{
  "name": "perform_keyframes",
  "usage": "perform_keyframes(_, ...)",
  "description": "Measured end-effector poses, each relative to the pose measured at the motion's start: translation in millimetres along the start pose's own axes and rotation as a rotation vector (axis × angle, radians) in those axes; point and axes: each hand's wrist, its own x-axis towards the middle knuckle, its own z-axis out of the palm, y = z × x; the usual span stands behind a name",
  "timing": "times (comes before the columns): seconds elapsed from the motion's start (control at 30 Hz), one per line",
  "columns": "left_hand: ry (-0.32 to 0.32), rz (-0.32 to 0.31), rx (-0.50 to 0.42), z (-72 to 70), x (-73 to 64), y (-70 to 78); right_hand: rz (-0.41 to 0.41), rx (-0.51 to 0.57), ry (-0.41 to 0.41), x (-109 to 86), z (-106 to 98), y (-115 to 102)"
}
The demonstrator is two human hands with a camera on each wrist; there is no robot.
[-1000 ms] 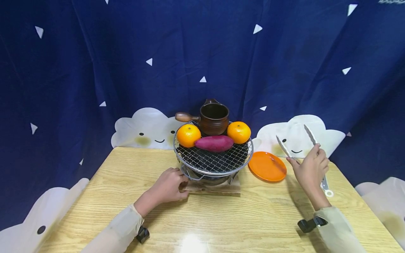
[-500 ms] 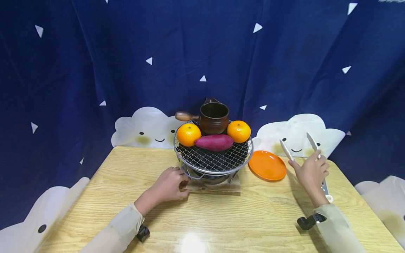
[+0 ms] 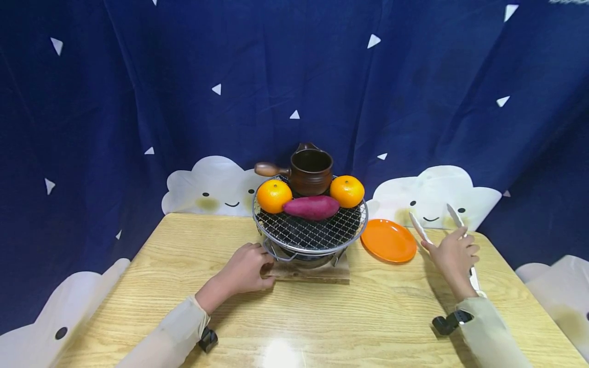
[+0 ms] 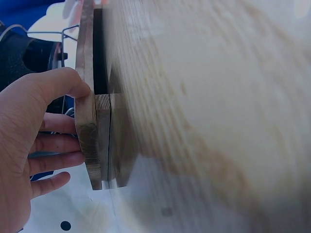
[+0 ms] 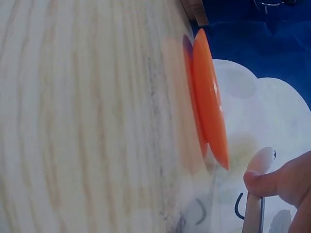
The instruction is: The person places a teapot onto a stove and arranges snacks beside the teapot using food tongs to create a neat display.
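My left hand grips the left end of a wooden board under a small round grill. In the left wrist view, the thumb lies on the front edge of the board and several fingertips touch its end. At the right, my right hand holds white tongs, thumb on one arm and fingers on the other, the tips spread apart and pointing away. One arm of the tongs shows under the thumb in the right wrist view. Between the tips there is nothing.
On the grill's wire mesh sit two oranges, a purple sweet potato and a brown pot with a wooden handle pointing left. An orange plate lies on the table between grill and tongs. A blue curtain hangs behind.
The right hand has tilted the tongs: their tips sit lower and slightly farther right, and their ring end has drawn back beside the wrist. The left hand and the grill stay put.
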Motion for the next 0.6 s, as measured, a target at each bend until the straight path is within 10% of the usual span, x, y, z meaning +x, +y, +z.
perform_keyframes(0.6, -0.022, -0.012, -0.014, -1.4, -0.4, 0.4, 0.028, -0.051, -0.085, 0.0, 14, 11)
